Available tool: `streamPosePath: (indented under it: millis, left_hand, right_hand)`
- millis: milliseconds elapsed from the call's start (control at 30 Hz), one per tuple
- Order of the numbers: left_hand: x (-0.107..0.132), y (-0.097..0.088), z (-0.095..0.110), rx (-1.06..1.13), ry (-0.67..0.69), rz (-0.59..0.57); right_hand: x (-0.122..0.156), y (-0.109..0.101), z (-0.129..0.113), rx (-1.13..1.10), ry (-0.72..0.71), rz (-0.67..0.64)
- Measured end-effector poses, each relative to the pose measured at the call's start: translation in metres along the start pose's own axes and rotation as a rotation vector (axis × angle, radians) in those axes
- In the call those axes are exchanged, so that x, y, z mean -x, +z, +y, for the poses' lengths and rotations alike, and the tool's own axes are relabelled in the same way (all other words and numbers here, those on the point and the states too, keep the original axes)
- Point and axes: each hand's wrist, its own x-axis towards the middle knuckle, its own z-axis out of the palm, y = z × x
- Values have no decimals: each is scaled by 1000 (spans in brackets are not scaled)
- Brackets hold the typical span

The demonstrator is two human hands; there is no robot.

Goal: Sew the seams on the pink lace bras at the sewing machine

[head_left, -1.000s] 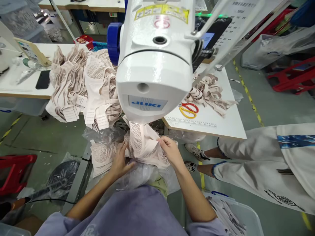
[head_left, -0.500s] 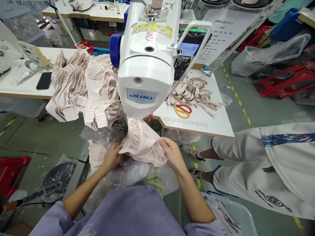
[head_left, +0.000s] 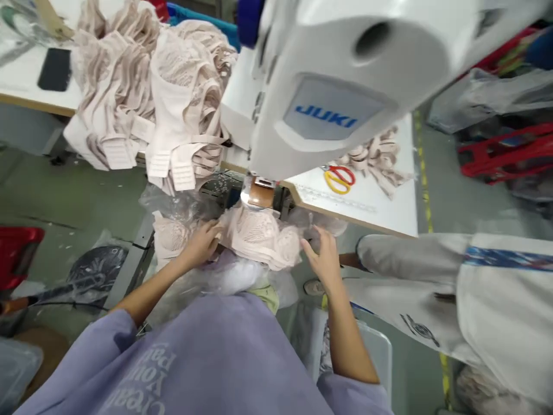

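A beige lace bra [head_left: 259, 236] hangs just in front of the sewing machine's arm end [head_left: 261, 195], below the machine head [head_left: 341, 109]. My left hand [head_left: 203, 243] is closed on the bra's left edge, its fingertips partly lost against the pale cloth. To the right of the bra, my right hand [head_left: 324, 256] has thumb and fingers spread, with nothing between them. Another beige lace bra [head_left: 168, 237] lies on clear plastic left of my left hand.
Stacks of beige bras [head_left: 181, 115] lie on the table to the left, near a black phone [head_left: 55, 69]. Red and yellow scissors [head_left: 339, 178] and fabric strips [head_left: 380, 155] rest on the right tabletop [head_left: 389, 216]. A person in light trousers [head_left: 401, 300] stands at right.
The bra has come away from under the machine head and sits lower and bunched. My right hand has let go of its right side. The view has moved closer to the machine.
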Motion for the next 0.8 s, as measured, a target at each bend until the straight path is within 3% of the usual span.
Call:
streamPosePath:
  millis: [100, 200, 267, 333, 400, 467, 667, 733, 800]
  left_hand:
    - [14, -21, -44, -109, -307, 11]
    - [29, -34, -80, -224, -580, -13]
    - [40, -33, -93, -248, -655, -62]
    - [52, -31, -97, -243, -658, -100]
    - [65, -31, -90, -233, -631, -103]
    - [77, -37, -70, -216, -582, -89]
    - [101, -64, 10, 0, -247, -85]
    - [98, -76, 15, 216, -163, -34]
    - [88, -87, 8, 447, -177, 88]
  right_hand:
    - [-15, 48, -42, -112, -179, 15]
    - [-24, 89, -66, -171, -190, -143]
    - [-24, 100, -71, -204, -160, -204]
    - [-18, 98, -76, -242, -140, -106]
    - [-10, 89, -90, -287, -151, 53]
    - [-2, 83, -116, -353, -218, 56]
    - [2, 97, -213, -466, -658, -683]
    - [-1, 92, -230, -428, -730, -873]
    - [0, 75, -236, -390, -730, -914]
